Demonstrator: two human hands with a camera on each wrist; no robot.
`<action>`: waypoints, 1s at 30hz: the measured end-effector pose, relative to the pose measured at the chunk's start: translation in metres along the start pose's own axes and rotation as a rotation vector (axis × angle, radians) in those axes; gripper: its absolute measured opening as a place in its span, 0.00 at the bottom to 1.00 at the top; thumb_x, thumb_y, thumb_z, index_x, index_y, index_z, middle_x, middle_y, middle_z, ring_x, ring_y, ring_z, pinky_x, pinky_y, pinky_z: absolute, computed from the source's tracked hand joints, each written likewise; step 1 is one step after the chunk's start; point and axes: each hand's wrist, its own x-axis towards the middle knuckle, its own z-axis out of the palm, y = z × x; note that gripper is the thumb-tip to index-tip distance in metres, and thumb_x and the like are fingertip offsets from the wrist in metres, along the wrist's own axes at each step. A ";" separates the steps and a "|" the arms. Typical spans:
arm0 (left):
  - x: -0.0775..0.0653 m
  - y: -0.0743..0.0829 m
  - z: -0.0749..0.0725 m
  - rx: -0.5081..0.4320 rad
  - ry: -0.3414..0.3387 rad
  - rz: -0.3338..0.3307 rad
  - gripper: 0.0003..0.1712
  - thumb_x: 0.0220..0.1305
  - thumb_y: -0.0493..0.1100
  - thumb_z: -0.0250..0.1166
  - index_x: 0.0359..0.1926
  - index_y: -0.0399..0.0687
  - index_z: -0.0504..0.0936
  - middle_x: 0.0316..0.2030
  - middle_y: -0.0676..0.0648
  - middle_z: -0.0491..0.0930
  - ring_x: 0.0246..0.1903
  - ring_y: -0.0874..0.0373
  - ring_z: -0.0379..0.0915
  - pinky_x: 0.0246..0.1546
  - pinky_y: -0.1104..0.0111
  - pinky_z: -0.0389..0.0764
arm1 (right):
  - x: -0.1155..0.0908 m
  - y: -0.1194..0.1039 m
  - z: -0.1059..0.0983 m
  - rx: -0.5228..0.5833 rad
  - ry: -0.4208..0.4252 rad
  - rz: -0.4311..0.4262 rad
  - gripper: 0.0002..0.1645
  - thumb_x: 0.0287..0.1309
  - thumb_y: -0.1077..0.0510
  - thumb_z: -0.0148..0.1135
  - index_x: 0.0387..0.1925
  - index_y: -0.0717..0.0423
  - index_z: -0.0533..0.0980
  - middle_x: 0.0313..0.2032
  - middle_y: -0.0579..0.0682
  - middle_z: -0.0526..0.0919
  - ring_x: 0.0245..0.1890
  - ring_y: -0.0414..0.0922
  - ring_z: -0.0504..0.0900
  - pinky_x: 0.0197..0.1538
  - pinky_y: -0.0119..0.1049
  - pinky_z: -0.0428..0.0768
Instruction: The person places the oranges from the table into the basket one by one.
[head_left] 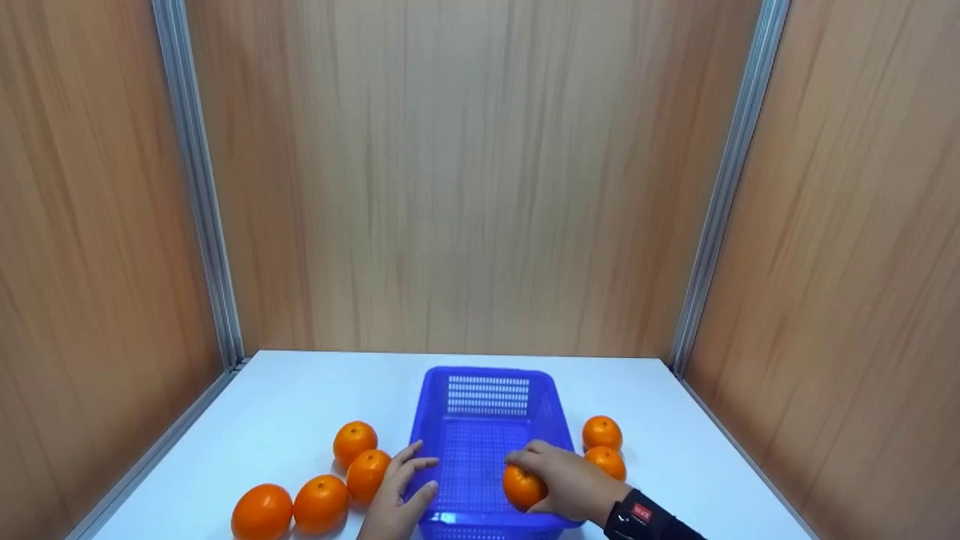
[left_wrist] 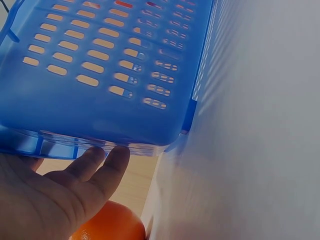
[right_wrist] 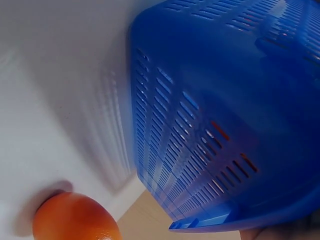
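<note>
A blue plastic basket (head_left: 487, 431) with slotted walls stands on the white table. Over its near right part my right hand (head_left: 566, 480) grips an orange (head_left: 523, 489), fingers on top and thumb at the near side. My left hand (head_left: 401, 491) is at the basket's left rim, fingers spread and relaxed. In the left wrist view, the fingers (left_wrist: 112, 170) of that hand lie right at the basket's side (left_wrist: 100, 115), with an orange (left_wrist: 112, 222) just behind them. The right wrist view shows the basket's outer wall (right_wrist: 200, 100); most of the right hand is hidden there behind the rim.
Several oranges (head_left: 321, 504) lie on the table left of the basket, the nearest beside my left hand. Two more oranges (head_left: 602, 433) sit at its right, behind my right wrist. Wood-grain panels (head_left: 480, 187) enclose the table (head_left: 315, 390) at the back and both sides.
</note>
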 end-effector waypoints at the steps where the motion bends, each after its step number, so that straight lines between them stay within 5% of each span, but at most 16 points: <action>1: 0.000 0.000 0.000 -0.003 -0.003 -0.013 0.20 0.60 0.58 0.62 0.52 0.61 0.77 0.73 0.49 0.54 0.74 0.37 0.38 0.68 0.36 0.45 | 0.000 0.000 0.000 0.003 -0.002 0.004 0.38 0.47 0.36 0.67 0.60 0.17 0.62 0.51 0.29 0.71 0.48 0.34 0.73 0.56 0.41 0.78; 30: 0.001 0.001 0.001 -0.009 -0.004 -0.024 0.20 0.60 0.58 0.62 0.52 0.59 0.78 0.73 0.48 0.54 0.73 0.36 0.39 0.67 0.36 0.47 | 0.004 0.000 0.007 0.000 0.035 -0.009 0.37 0.46 0.31 0.65 0.60 0.18 0.64 0.48 0.29 0.72 0.46 0.33 0.73 0.54 0.39 0.78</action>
